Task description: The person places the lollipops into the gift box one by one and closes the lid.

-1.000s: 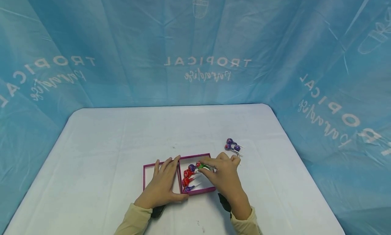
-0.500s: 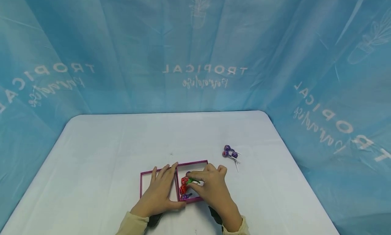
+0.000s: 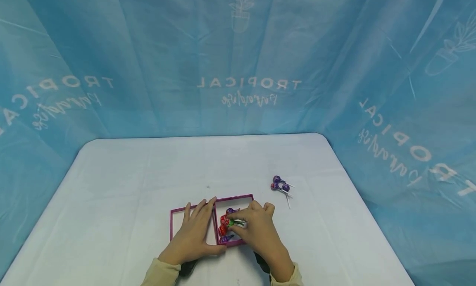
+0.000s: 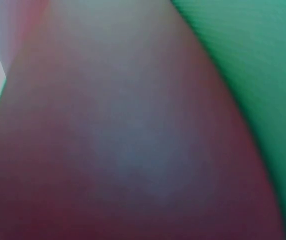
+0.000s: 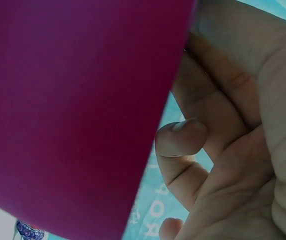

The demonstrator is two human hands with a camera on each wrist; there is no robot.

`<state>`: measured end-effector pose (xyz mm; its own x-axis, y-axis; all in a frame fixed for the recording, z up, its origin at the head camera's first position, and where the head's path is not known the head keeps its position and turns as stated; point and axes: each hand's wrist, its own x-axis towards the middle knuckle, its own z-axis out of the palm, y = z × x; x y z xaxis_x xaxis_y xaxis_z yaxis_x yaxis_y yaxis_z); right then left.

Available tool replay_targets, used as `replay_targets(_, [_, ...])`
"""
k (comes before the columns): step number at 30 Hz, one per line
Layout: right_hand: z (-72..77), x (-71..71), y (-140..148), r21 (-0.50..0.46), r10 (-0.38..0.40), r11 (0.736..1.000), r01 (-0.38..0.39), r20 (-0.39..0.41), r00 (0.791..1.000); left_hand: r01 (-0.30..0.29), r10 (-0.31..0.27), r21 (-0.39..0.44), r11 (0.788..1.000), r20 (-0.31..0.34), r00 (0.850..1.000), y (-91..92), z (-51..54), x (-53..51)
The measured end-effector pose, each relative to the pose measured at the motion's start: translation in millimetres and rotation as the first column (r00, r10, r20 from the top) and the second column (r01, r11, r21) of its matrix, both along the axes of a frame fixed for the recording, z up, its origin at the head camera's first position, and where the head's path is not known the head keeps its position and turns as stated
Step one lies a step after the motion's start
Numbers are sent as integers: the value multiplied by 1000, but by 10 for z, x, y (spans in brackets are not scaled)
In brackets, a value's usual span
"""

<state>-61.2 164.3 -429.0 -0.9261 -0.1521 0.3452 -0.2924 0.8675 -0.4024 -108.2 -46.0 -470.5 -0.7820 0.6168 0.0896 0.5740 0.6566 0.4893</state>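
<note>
White cloth covers the bench (image 3: 122,187), with beige sleeves (image 3: 161,272) over its near part. The left hand (image 3: 195,234) lies with fingers straight and spread across the left magenta-rimmed tray (image 3: 171,226), thumb at the near left corner of the right magenta-rimmed tray (image 3: 234,197). Over that right one, the right hand (image 3: 258,226) has thumb and forefinger pinched on a green-wrapped lollipop (image 3: 232,222); whether it touches the floor below, I cannot tell. Along the left side there, near to far, sit a purple lollipop (image 3: 225,239), red lollipops (image 3: 222,230) and another purple lollipop (image 3: 230,210). Farther off, to the right, lies a cluster of purple-wrapped lollipops (image 3: 286,187). Beyond hangs a blue curtain (image 3: 171,50) with mirrored white lettering.
</note>
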Motion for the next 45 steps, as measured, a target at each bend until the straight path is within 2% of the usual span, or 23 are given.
replay_targets(7, [-11, -27, 20, 2, 24, 1000, -24, 35, 999, 7, -8, -19, 1000, -12, 1000, 6, -4, -29])
replay_targets(19, [-17, -2, 6, 39, 32, 999, -35, 84, 996, 5, -5, 8, 1000, -29, 1000, -3, -29, -6])
replay_targets(37, [-96, -34, 34, 51, 36, 998, -45, 167, 985, 13, -13, -15, 1000, -11, 1000, -2, -21, 4])
replay_targets(45, [-110, -67, 44, 51, 45, 997, -54, 157, 987, 9, -9, -21, 1000, -19, 1000, -5, -24, -2])
